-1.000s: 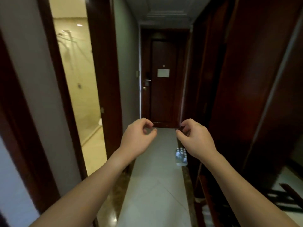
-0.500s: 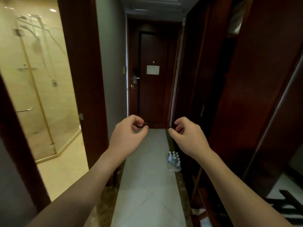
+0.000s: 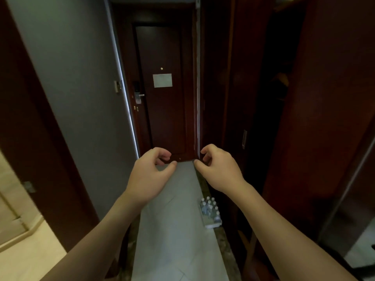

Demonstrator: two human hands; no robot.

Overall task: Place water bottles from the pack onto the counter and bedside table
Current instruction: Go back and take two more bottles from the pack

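Observation:
A shrink-wrapped pack of small water bottles [image 3: 210,212] with white caps stands on the pale floor tiles at the right side of a narrow hallway, against the dark wood wall. My left hand [image 3: 149,176] and my right hand [image 3: 220,169] are raised in front of me, above and beyond the pack in the picture. Both hold nothing, with fingers loosely curled and apart. No counter or bedside table is in view.
A dark wooden entrance door [image 3: 164,92] with a handle and a paper notice closes the hallway's far end. A bathroom doorway [image 3: 18,226] opens at the left. Dark wood cupboard panels [image 3: 304,118] line the right wall. The tiled floor strip [image 3: 174,230] runs straight ahead.
The view has moved forward down the hallway and tilted down; the door and the bottle pack look nearer. The bathroom has slid off to the left. My hands keep the same pose.

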